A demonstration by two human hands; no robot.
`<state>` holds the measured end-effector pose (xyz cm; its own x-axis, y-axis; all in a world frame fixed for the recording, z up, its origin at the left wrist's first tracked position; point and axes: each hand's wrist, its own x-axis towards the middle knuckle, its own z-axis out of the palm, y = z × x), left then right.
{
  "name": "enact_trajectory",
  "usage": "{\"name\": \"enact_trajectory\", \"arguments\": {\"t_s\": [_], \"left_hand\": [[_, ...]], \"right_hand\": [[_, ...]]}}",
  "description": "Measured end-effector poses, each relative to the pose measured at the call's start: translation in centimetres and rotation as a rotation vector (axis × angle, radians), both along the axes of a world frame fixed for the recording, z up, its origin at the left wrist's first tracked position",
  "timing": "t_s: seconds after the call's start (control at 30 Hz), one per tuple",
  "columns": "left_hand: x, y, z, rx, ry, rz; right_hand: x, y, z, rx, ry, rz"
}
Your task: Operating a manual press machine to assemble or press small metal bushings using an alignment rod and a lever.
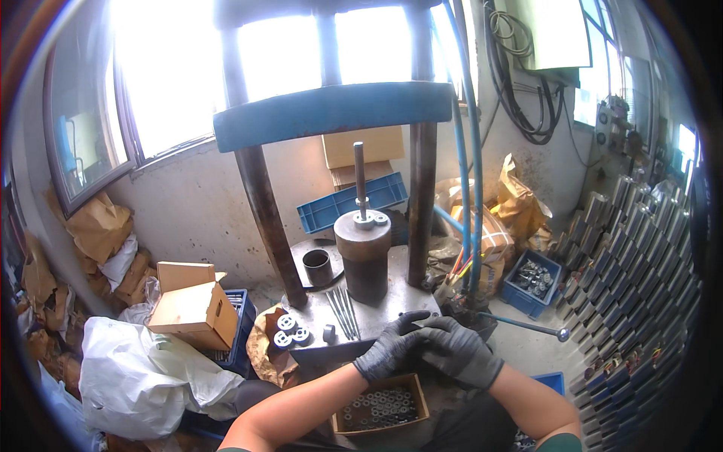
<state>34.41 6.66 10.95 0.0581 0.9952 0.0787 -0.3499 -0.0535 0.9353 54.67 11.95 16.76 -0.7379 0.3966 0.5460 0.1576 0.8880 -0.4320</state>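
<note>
In dark gloves, my left hand (390, 346) and my right hand (458, 352) meet in front of the press table (395, 301). Both are closed, fingers bent toward each other; whatever lies between them is hidden. Below them stands a cardboard box (419, 395) of small metal rings. Several thin metal rods (343, 313) lie on the table to the left of my hands, next to a short dark ring (329, 333) and three pale round flanged parts (286, 324). Farther back stands a thick metal cylinder (363, 248) with an upright threaded rod (359, 173) on top.
A blue press crossbeam (331, 113) spans two dark columns (269, 218). Blue hoses (474, 188) run down at the right, above a lever bar with a ball end (563, 334). Stacked metal tubes (633, 301) fill the right side. An open carton (192, 313) and white sack (124, 377) sit left.
</note>
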Motion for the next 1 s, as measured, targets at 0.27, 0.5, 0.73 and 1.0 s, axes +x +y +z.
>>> {"name": "enact_trajectory", "arguments": {"t_s": [0.27, 0.5, 0.73, 1.0], "left_hand": [[-2.8, -0.3, 0.3, -0.081, -0.012, -0.058], [-9.1, 8.2, 6.8, 0.224, 0.038, 0.531], [-16.3, 18.4, 14.5, 0.033, 0.56, 0.949], [-15.6, 19.2, 15.2, -0.097, 0.865, 0.915]], "right_hand": [[-3.4, 1.7, -4.3, -0.153, 0.26, 0.118], [-3.0, 4.2, -5.9, -0.347, 0.277, -0.066], [-4.4, 5.9, -8.0, -0.569, 0.269, -0.042], [-5.8, 6.4, -7.7, -0.364, 0.301, -0.07]]}}
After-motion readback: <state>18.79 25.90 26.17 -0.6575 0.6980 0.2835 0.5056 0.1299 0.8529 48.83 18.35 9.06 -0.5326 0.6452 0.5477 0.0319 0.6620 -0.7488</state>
